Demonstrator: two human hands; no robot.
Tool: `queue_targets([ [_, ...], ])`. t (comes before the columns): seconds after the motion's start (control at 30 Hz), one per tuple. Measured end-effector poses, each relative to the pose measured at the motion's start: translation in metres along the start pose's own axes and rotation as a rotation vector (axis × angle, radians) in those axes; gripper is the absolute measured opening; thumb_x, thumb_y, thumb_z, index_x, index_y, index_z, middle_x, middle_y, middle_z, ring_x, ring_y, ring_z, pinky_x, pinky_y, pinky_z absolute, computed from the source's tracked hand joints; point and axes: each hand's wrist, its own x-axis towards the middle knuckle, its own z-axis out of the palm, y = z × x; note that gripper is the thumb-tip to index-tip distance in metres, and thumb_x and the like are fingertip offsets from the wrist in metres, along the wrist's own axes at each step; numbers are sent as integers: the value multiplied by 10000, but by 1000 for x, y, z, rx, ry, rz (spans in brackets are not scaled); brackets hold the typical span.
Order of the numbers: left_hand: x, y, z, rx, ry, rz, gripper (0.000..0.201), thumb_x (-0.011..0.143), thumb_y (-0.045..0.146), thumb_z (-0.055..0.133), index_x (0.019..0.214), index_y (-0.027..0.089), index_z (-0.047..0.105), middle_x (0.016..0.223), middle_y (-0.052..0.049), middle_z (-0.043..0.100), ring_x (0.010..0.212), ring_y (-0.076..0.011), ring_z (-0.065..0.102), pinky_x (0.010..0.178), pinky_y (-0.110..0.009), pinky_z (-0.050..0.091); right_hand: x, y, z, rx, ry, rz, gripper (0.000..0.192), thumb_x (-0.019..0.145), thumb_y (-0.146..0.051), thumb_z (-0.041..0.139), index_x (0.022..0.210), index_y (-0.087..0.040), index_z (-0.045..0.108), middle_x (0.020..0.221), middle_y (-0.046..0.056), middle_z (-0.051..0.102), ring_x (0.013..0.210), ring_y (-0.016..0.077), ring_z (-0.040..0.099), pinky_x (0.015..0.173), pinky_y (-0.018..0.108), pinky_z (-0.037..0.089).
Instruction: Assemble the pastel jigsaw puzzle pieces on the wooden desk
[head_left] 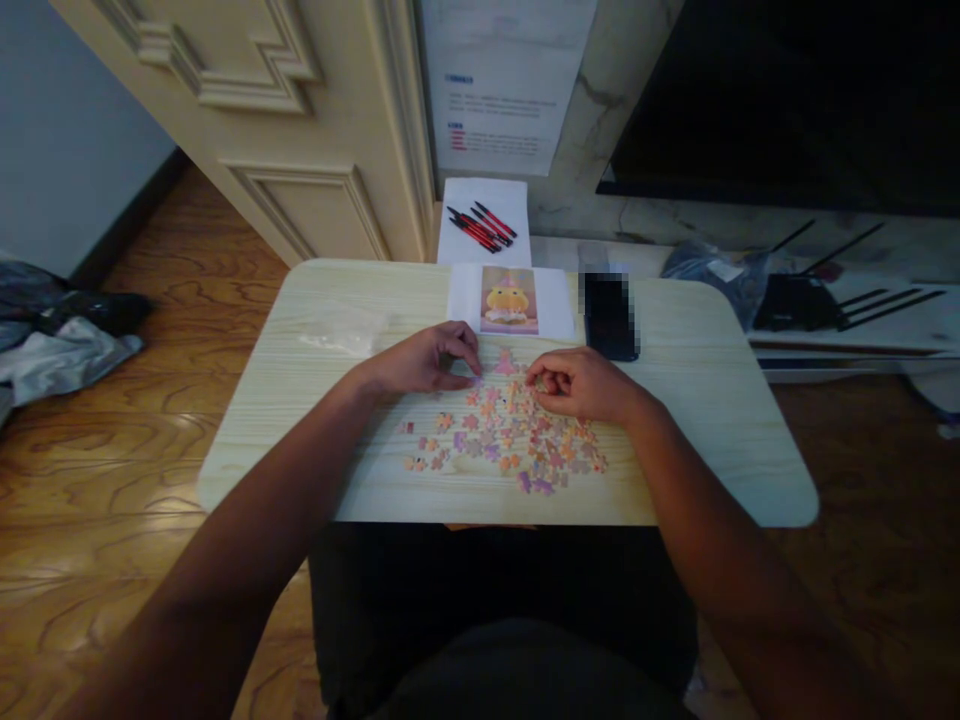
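Loose puzzle pieces [510,440] lie near the tabletop [712,440]'s front edge, bare wood either side. The left hand [424,360] pinches one piece; the right hand [577,385]'s grip is curled, contents unclear. Beyond, a reference picture [510,300] and a phone [609,315].

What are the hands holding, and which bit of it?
The left hand and right hand both pinch at the loose jigsaw pieces on the table with their fingertips. Too small to tell if either grips one, or where.

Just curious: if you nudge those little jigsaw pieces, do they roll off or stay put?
The jigsaw pieces look thin and flat, so they would probably slide, not roll. Being small, they are likely light and scatter easily. The smooth table may let them skid.
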Motion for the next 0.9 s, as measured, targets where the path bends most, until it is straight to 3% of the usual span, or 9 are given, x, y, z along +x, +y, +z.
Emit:
queue_targets([
  [0.17, 1, 1, 1, -4, 0, 15, 106, 904, 292, 861, 999, 255, 888, 1113, -54, 688, 1030, -177, 680, 1016, -352, 564, -1, -1, -1, 17, -7, 13, 103, 889, -261, 753, 956, -198, 797, 701, -20, 669, 616, 128, 564, 643, 297, 409],
  [0.4, 2, 5, 3, -11, 22, 20, 61, 893, 291, 874, 938, 252, 884, 1066, -55, 702, 997, -184, 677, 980, -355, 572, 0, -10, 1, 10, -26, -69, 147, 915, -293, 789, 1032, -224, 845, 770, -12, 693, 677, 143, 594, 688, 307, 433],
  [0.57, 2, 6, 3, -29, 34, 28, 60, 891, 296, 863, 915, 243, 880, 1059, -53, 702, 988, -176, 679, 956, -338, 563, 1, -17, 3, 44, -80, -83, 85, 912, -235, 757, 934, -225, 838, 782, -13, 699, 667, 134, 587, 681, 299, 431],
  [0.9, 3, 6, 3, -30, 23, 29, 44, 884, 272, 870, 919, 246, 873, 1040, -47, 704, 976, -179, 671, 974, -346, 571, 2, -15, -1, 34, -65, -84, 103, 911, -228, 722, 884, -217, 821, 718, -19, 646, 649, 139, 560, 666, 300, 401],
])
